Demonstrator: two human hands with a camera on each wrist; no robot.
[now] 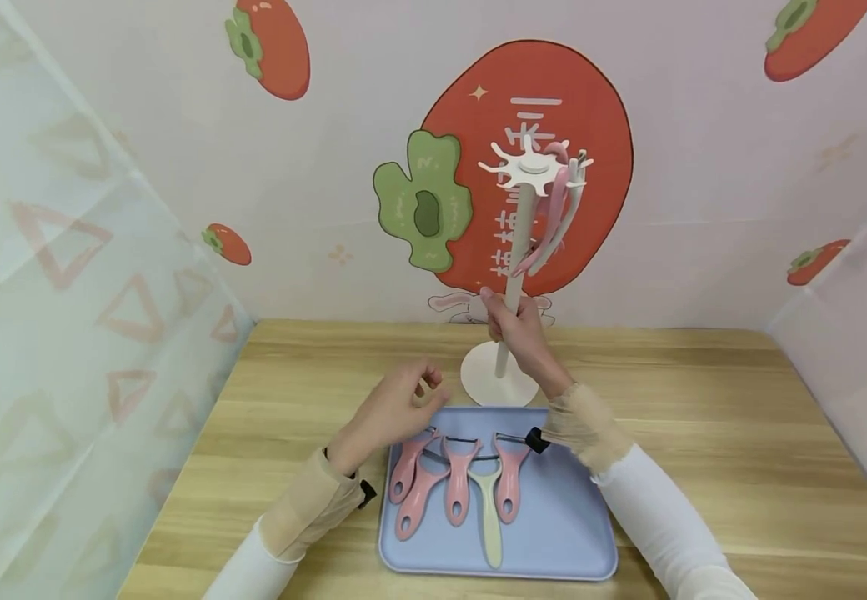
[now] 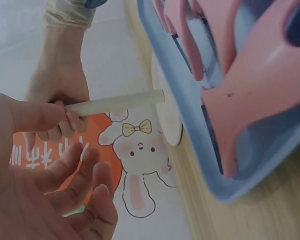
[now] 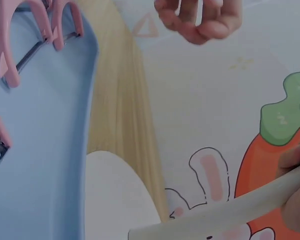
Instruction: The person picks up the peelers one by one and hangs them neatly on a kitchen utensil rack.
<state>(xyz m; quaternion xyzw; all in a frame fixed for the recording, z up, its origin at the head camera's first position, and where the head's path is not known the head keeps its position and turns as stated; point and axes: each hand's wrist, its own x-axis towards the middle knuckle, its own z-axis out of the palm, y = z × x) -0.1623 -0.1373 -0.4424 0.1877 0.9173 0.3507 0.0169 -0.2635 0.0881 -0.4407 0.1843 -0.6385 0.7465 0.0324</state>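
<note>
Wood-grain surface (image 1: 291,375), pale, set against a printed wall (image 1: 704,167). Nearest the person: one blue tray (image 1: 568,533), rectangular, low-rimmed, lying flat. Contents, grouped left of its middle: four pink peelers (image 1: 459,477) and one pale green peeler (image 1: 490,525), handles toward the person, blades toward the far rim, long axes running roughly near to far; the two leftmost pink ones slant, handle ends to the left. Left hand (image 1: 403,402): raised over the tray's far left corner, the nearer of the two to these peelers; blade ends of the leftmost pair lie just below it, toward the person. Grip released, fingers loosely bent, a gap between thumb and fingertips, nothing held; apart from the stand, which is to its right. Beyond the tray: one white stand, its round base (image 1: 482,379) on the surface just past the far rim; contact with the rim cannot be told. Right hand (image 1: 528,340): grip closed about the lower part of the pole (image 1: 521,242), fingers wrapped round it. At the pole's top: a ring of white hooks (image 1: 531,167); on its right side hang a hung pink peeler (image 1: 556,204) and a whitish peeler (image 1: 573,204). Farthest: persimmon figures on the wall, the largest behind the stand.
</note>
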